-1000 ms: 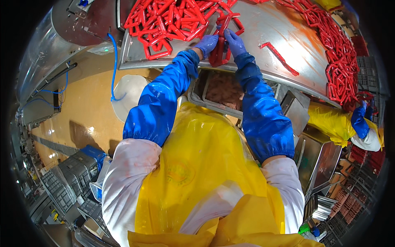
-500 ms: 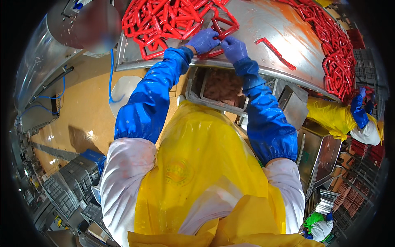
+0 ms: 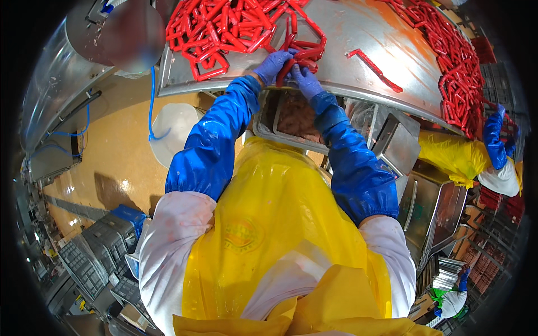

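Both my hands wear purple gloves and meet at the near edge of a metal table (image 3: 358, 67). My left hand (image 3: 273, 66) is closed on a chain of red sausages (image 3: 309, 54). Beside it, my right hand (image 3: 306, 81) also has its fingers closed round sausages of this chain, and a few links bunch between the two hands. The fingertips are partly hidden by the links. A large heap of linked red sausages (image 3: 224, 28) lies just beyond and left of my left hand. To the right, a short separate strand (image 3: 375, 70) rests on the metal.
Below the table edge stands a metal tub (image 3: 297, 119) of pinkish meat. Another long heap of red sausages (image 3: 462, 84) lines the table's right side, where a co-worker in a yellow apron (image 3: 454, 157) stands. Grey crates (image 3: 89, 252) are at the lower left; a blue hose (image 3: 152, 106) hangs left.
My right hand has moved left and slightly down, closer to my left hand. The sausage links between them are now bunched together and lifted. The co-worker's arm at the right has shifted.
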Available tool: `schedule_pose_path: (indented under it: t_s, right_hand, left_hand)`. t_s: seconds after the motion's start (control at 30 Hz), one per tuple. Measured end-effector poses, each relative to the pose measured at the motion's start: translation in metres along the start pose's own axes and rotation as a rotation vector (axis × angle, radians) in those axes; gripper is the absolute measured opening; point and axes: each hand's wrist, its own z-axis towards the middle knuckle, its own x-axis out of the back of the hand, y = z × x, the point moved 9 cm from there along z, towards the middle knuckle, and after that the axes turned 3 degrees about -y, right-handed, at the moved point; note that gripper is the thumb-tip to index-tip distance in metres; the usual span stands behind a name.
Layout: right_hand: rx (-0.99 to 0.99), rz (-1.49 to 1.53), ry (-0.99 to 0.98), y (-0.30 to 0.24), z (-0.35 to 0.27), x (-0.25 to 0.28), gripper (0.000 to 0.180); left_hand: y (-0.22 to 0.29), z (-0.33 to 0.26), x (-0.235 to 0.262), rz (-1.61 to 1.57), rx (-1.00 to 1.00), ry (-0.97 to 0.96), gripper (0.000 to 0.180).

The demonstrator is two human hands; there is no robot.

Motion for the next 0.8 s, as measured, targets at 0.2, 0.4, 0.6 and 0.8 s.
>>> schedule_pose_path:
  t_s: [0.2, 0.4, 0.6, 0.8]
  right_hand:
    - [0.237, -0.037, 0.008, -0.027, 0.003, -0.003, 0.047]
    - [-0.049, -0.511, 0.234, -0.037, -0.016, 0.068, 0.044]
    - [0.410, -0.596, -0.014, -0.114, -0.055, 0.002, 0.038]
    - [-0.246, -0.518, -0.036, -0.001, 0.029, 0.068, 0.039]
  left_hand:
    - [-0.004, -0.018, -0.005, -0.184, 0.193, 0.053, 0.034]
    - [0.020, -0.020, 0.008, 0.497, 0.253, 0.074, 0.040]
    - [0.062, -0.044, -0.041, 0.894, -0.540, 0.244, 0.034]
    - [0.005, 0.005, -0.012, 0.342, -0.165, 0.197, 0.028]
